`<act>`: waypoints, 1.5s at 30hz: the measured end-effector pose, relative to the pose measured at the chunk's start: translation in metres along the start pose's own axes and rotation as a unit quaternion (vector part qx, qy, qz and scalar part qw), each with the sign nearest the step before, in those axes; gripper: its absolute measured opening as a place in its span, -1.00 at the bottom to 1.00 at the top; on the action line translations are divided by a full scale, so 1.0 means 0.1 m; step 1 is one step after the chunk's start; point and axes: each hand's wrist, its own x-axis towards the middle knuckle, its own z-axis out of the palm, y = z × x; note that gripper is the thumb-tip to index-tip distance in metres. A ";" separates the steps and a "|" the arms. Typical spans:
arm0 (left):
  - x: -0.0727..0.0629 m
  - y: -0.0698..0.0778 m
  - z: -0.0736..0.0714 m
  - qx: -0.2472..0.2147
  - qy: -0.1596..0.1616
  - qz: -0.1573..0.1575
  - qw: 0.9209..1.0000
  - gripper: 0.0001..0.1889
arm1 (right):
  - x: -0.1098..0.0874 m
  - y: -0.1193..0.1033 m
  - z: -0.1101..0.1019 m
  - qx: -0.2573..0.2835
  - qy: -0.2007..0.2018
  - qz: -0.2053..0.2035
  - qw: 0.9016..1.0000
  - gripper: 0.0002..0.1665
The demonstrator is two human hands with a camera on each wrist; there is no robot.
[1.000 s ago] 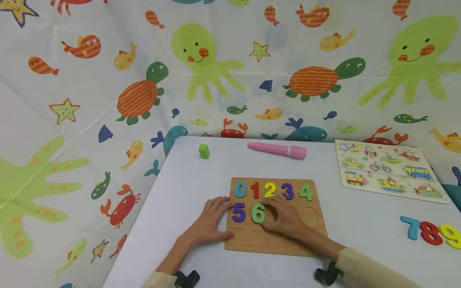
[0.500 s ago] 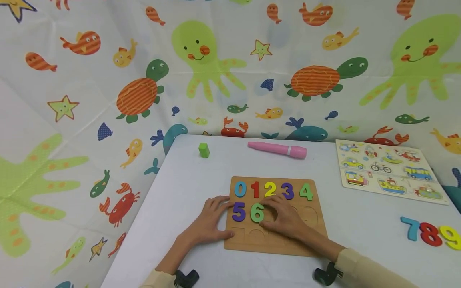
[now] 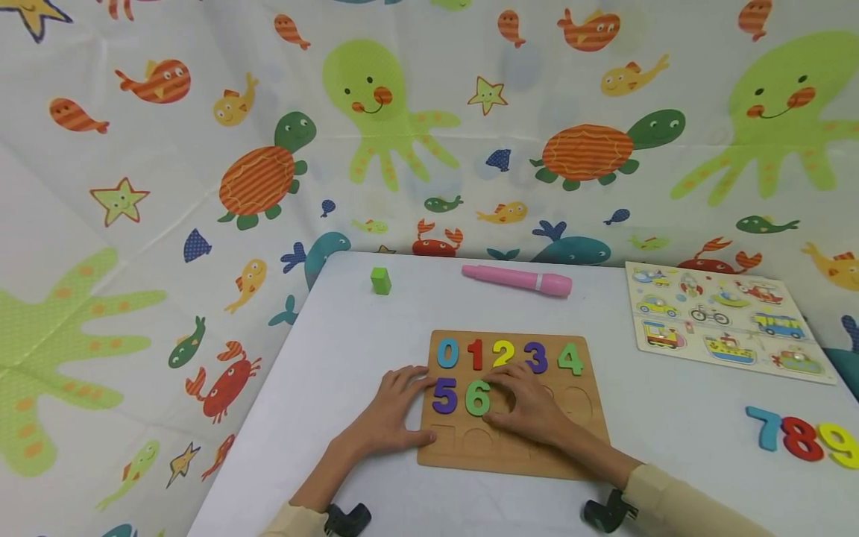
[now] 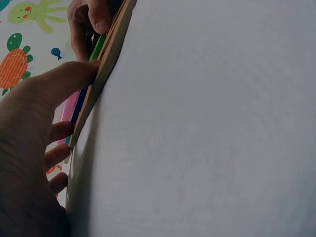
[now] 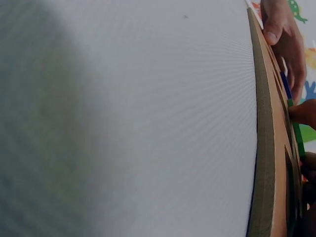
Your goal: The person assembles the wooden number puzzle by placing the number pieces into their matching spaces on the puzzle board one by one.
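In the head view a wooden number board (image 3: 510,459) lies on the white table. My right hand (image 3: 530,403) pinches the green number 6 (image 3: 477,399) at its right side, over the second row next to the purple number 5 (image 3: 444,395). The thumb and index finger hold it top and bottom. My left hand (image 3: 389,414) rests at the board's left edge, its fingers spread along it and the thumb tip on the lower left corner. The left wrist view has the left thumb (image 4: 79,74) lying across the edge. The right wrist view shows the green 6 (image 5: 298,136) edge-on.
Blue 0 (image 3: 447,353), red 1 (image 3: 475,354), yellow 2 (image 3: 503,350), purple 3 (image 3: 536,356) and green 4 (image 3: 570,359) fill the top row. Blue 7 (image 3: 765,429), red 8 (image 3: 801,437) and yellow 9 (image 3: 839,444) lie right. Behind are a green block (image 3: 380,281), pink marker (image 3: 517,279) and vehicle puzzle (image 3: 725,317).
The green 6 has shifted slightly left on the board, with my right fingers staying at its right side. My left hand keeps its place on the board's edge.
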 end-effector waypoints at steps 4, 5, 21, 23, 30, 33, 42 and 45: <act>0.00 0.01 -0.01 0.001 0.001 0.001 1.000 -0.11 | 0.00 0.00 0.00 -0.001 0.006 -0.010 1.000 -0.31; 0.00 0.01 -0.01 0.002 0.001 0.001 1.000 -0.10 | 0.00 0.01 0.00 0.000 0.007 -0.012 1.000 -0.31; -0.02 0.03 -0.04 -0.006 -0.001 -0.004 1.000 -0.09 | -0.05 0.06 -0.08 0.042 0.032 -0.035 0.998 -0.39; -0.02 0.03 -0.04 -0.008 0.001 0.000 1.000 -0.08 | -0.09 0.09 -0.17 0.043 0.042 -0.032 0.998 -0.39; -0.01 0.01 -0.02 -0.004 0.011 0.011 1.000 -0.07 | -0.36 0.40 -0.89 -0.016 0.085 0.024 0.996 -0.34; -0.01 0.01 -0.03 0.000 0.008 0.008 1.000 -0.07 | -0.59 0.61 -1.26 -0.040 0.100 0.066 0.992 -0.34; -0.01 0.03 -0.06 -0.006 0.006 0.003 1.000 -0.08 | -1.47 1.17 -2.05 -0.093 0.097 0.198 0.971 -0.24; -0.01 0.04 -0.06 -0.006 0.002 0.001 1.000 -0.09 | -1.76 1.29 -2.20 -0.124 0.072 0.235 0.961 -0.14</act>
